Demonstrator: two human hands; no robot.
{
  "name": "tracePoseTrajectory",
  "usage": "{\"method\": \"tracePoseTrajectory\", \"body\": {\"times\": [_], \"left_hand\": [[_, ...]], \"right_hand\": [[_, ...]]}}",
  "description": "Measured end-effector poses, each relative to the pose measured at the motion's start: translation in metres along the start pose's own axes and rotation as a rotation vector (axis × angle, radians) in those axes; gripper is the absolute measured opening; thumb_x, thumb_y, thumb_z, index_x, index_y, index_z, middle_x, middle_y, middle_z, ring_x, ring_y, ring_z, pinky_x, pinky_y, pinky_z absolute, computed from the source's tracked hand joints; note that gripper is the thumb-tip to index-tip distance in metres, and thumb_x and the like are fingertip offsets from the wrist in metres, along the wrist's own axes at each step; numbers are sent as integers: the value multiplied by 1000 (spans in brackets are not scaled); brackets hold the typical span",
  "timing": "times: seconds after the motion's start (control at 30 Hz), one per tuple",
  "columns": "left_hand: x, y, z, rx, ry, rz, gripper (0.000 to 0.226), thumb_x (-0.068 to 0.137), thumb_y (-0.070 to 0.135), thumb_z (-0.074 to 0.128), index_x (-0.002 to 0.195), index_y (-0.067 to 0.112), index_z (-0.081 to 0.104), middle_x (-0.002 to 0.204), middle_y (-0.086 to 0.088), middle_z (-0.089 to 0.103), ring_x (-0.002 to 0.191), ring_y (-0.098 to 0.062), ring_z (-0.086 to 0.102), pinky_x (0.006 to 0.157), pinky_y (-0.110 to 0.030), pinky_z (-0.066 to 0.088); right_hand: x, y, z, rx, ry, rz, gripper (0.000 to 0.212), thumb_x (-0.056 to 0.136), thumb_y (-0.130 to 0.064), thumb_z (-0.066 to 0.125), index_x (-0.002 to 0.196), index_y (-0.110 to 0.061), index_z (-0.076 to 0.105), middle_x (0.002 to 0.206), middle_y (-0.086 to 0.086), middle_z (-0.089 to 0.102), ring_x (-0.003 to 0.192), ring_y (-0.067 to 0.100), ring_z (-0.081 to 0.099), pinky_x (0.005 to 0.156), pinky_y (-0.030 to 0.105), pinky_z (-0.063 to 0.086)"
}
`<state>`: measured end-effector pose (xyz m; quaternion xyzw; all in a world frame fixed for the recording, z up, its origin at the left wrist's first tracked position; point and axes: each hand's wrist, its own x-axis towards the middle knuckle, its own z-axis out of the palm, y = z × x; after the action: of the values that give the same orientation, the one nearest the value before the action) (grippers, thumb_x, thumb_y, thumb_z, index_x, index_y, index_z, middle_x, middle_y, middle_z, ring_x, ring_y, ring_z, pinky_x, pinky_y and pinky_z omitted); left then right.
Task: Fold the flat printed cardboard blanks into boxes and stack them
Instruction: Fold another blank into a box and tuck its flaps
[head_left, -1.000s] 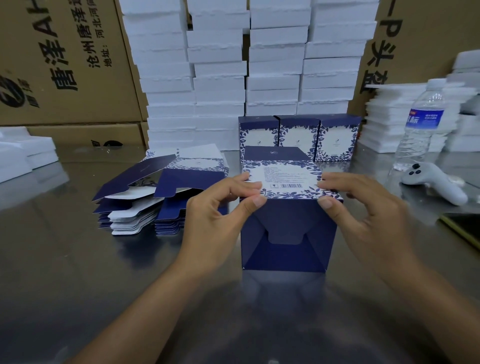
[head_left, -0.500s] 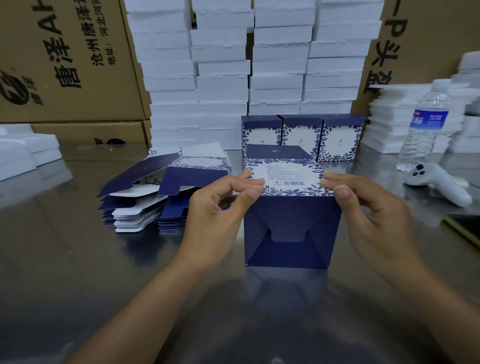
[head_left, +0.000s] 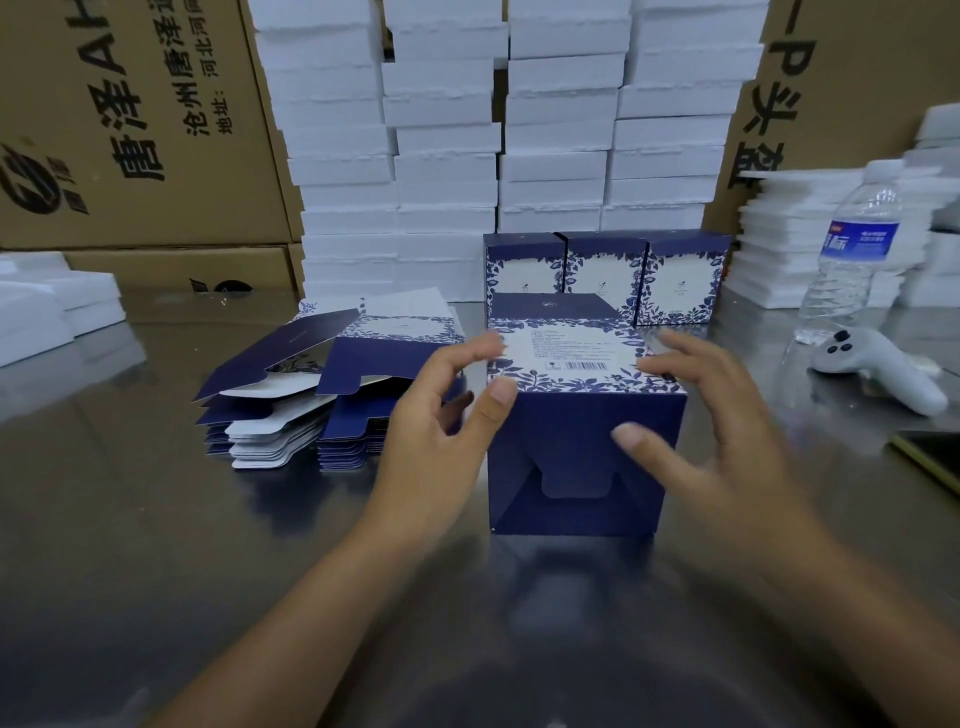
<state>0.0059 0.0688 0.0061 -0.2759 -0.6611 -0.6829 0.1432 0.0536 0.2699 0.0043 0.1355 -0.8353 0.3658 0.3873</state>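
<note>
1. Box (head_left: 582, 457) centre stage, lying on its side on the steel table (head_left: 130, 519), just in front of the row of three finished boxes (head_left: 602, 275). Its dark blue base faces the camera, with the tuck tab (head_left: 574, 480) slotted between angled flaps.
2. Left hand (head_left: 441, 415) is at the upper left corner, thumb on the front edge and index finger over the printed panel. It's blurred, so I can't tell whether that is a real pinch or only a touch.
3. Right hand (head_left: 727, 431) is at the upper right, fingers straight and spread, tips on the top edge, thumb over the blue face. Nothing is clamped there. The hands are apart with the box between them.
4. Risk one, my read: the card is thin and the box hollow. A thumb pressing too hard could dent the wall or pop the base tab loose.
5. Risk two: the table is smooth and glossy and the box is light. A one-sided nudge could skid it into the row behind and knock those boxes out of line.
6. Risk three: the pile of flat blanks (head_left: 291, 410) sits just beside the left hand, its top sheets splayed. A careless sweep could scatter them.
7. Textures: matte navy card, a white floral-bordered panel with a barcode, crisp creases, square corners. Behind are chalky white foam slabs (head_left: 447, 156) in columns.
</note>
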Motion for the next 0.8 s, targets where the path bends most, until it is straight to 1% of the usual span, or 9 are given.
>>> {"method": "tracePoseTrajectory", "body": {"times": [0.07, 0.1, 0.17, 0.2, 0.3, 0.47, 0.57, 0.67, 0.8], "left_hand": [[0, -6, -2, 52, -70, -59, 45, 79, 54, 60, 120, 49, 45, 131, 36, 45, 127, 14, 36, 99, -9, 36], [-1, -8, -4, 73, -117, -81, 57, 76, 56, 65, 125, 55, 36, 132, 42, 39, 128, 18, 30, 96, -4, 34], [-3, -12, -4, 84, -210, -89, 75, 74, 46, 69, 133, 59, 24, 133, 47, 33, 129, 19, 27, 89, 1, 34], [-4, -13, -3, 65, -240, -92, 79, 77, 37, 70, 137, 56, 22, 136, 43, 34, 131, 15, 30, 89, -1, 37], [-7, -13, 2, 45, -240, -87, 78, 84, 22, 69, 137, 56, 24, 143, 29, 37, 132, 4, 36, 87, -9, 45], [-10, -3, 8, 122, -112, -32, 72, 84, 21, 69, 137, 51, 31, 123, 40, 50, 115, 7, 52, 84, -13, 50], [-12, 1, 10, 162, -64, -3, 71, 84, 25, 70, 135, 56, 31, 124, 36, 52, 114, 7, 53, 85, -10, 47], [-11, 3, 10, 183, -64, -3, 72, 83, 26, 70, 134, 58, 29, 123, 41, 50, 116, 9, 51, 88, -9, 44], [-11, 6, 10, 191, -77, 2, 72, 85, 26, 68, 135, 59, 27, 123, 42, 49, 117, 9, 50, 90, -8, 43]], "right_hand": [[-1, 0, 2, -6, -72, 43, 52, 67, -65, 65, 111, -52, 40, 141, -25, 29, 135, -7, 24, 103, 2, 17], [-2, 0, 4, 0, -101, 60, 55, 63, -64, 63, 111, -56, 36, 142, -30, 23, 136, -10, 19, 102, -1, 14], [-3, -1, 6, 17, -132, 81, 59, 61, -61, 61, 111, -60, 30, 145, -29, 22, 137, -10, 17, 102, -1, 14], [-3, -1, 6, 22, -134, 86, 60, 62, -58, 62, 112, -58, 30, 147, -23, 25, 138, -8, 19, 103, 0, 15], [-3, -2, 6, 29, -107, 70, 57, 66, -47, 65, 113, -48, 34, 145, -14, 32, 136, -3, 26, 105, 4, 19], [-3, -7, 8, -6, 47, -6, 63, 72, -23, 77, 116, -43, 35, 130, -30, 33, 125, -19, 29, 101, 2, 22], [-4, -10, 8, 9, 83, -4, 64, 73, -21, 77, 120, -38, 36, 129, -33, 32, 126, -18, 30, 101, 4, 24], [-4, -10, 7, 23, 82, -3, 63, 74, -23, 76, 121, -37, 37, 130, -34, 32, 127, -15, 31, 102, 6, 25], [-4, -11, 8, 24, 107, -19, 63, 73, -22, 76, 119, -40, 37, 130, -34, 33, 129, -11, 33, 104, 9, 27]]}}
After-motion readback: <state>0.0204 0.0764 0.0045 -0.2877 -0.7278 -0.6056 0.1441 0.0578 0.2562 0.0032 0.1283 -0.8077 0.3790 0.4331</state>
